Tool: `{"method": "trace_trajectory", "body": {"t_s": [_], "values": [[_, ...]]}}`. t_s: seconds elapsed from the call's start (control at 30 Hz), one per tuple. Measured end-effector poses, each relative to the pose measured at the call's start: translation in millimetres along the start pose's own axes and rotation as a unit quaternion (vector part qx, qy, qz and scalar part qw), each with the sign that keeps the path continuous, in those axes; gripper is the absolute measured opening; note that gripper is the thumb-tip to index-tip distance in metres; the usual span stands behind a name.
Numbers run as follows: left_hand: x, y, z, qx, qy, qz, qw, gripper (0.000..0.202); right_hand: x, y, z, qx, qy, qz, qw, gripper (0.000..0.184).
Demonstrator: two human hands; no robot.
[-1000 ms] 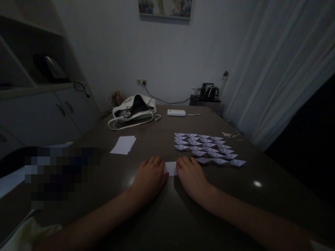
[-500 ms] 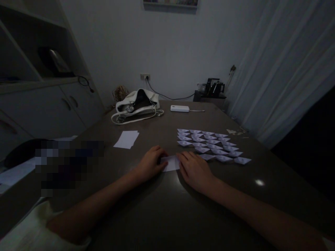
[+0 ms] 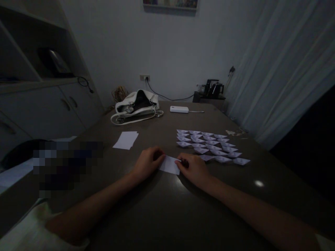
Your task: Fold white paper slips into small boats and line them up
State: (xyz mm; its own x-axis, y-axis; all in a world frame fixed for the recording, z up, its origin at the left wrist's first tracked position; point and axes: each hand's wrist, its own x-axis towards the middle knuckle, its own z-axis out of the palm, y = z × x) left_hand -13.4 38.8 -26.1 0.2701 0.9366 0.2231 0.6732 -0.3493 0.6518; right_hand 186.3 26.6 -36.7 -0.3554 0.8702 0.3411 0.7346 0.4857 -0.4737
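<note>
Between my two hands is a small white piece of paper [image 3: 169, 165], roughly rectangular and tilted down to the right. My left hand [image 3: 149, 161] pinches its upper left edge between thumb and fingers. At its right end my right hand [image 3: 193, 168] grips it, thumb on the near face and fingers curled behind. Just beyond my right hand stand several folded paper boats [image 3: 217, 152] in rows. Left of my left hand lies a small stack of white paper sheets [image 3: 125, 140].
A white handbag [image 3: 138, 106] sits open at the table's far left, with a white power bank [image 3: 179, 109] and its short cable to the right. Paper scraps [image 3: 234, 132] lie near the right edge. A kettle [image 3: 216, 90] stands on a stand behind the table.
The paper has turned so its right end now points down toward me. My right hand's fingers have gone from lying flat over it to curling around its end.
</note>
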Motion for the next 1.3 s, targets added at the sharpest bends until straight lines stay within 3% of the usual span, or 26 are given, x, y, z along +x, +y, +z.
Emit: {"method": "trace_trajectory", "body": {"t_s": [0.5, 0.77, 0.9, 1.1, 1.3], "values": [[-3, 2, 1.3, 0.019, -0.012, 0.015, 1.0, 0.02, 1, 3, 0, 0.007, 0.027, 0.004, 1.0, 0.006], [-4, 10, -0.5, -0.024, 0.006, 0.014, 1.0, 0.014, 3, 2, -2, 0.107, 0.086, -0.007, 0.99, 0.003], [-5, 12, -0.2, -0.028, -0.014, 0.024, 0.999, 0.018, 2, -1, -4, 0.11, 0.084, -0.035, 0.99, 0.005], [-8, 15, 2.0, -0.033, -0.053, 0.075, 0.995, 0.018, 0, -3, -4, 0.095, 0.054, -0.094, 0.989, 0.009], [-10, 19, 2.4, -0.011, -0.039, 0.135, 0.99, 0.01, -3, -8, -4, 0.102, 0.054, -0.105, 0.988, 0.005]]}}
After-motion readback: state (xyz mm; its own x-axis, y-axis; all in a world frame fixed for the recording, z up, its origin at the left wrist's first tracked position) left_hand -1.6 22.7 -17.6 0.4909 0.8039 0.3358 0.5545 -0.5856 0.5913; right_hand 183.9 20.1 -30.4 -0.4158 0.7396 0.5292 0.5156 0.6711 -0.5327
